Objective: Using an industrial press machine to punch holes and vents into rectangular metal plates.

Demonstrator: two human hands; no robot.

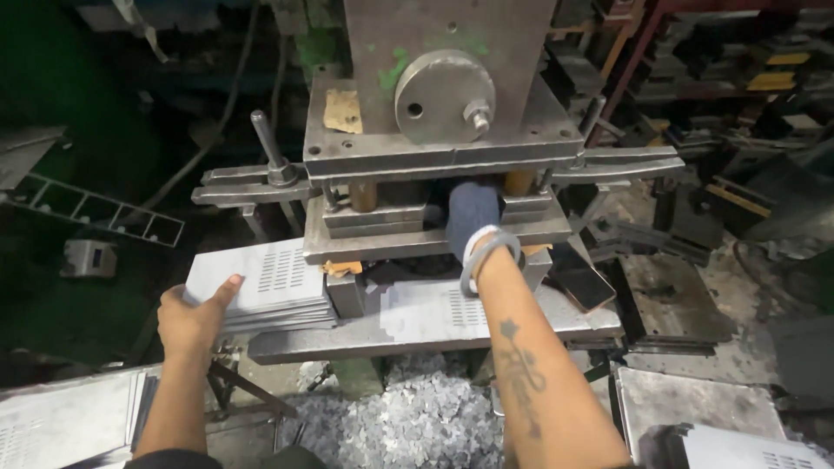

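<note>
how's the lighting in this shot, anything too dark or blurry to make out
Head view: the press and the perforated sheet stack under the left hand are evenly lit and sharp; the far left background is nearly black; the right hand, gloved, sits in shadow inside the die opening.

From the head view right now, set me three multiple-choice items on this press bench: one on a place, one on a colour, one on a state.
1. Where does the left hand rest?
A. On the stack of perforated sheets left of the press
B. On the round metal disc
C. On the phone

2. What colour is the glove on the right hand?
A. Bright yellow
B. Dark blue
C. White

3. How does the right hand stand to the press?
A. Hanging far below the bench
B. Resting on the scrap pile
C. Reached in between the upper and lower die plates

Answers:
1 A, the fingers lie on the front corner of the stack.
2 B, the fabric above the wrist bangles is dark blue.
3 C, the gloved hand sits in the gap under the upper plate, over a perforated sheet.
</note>
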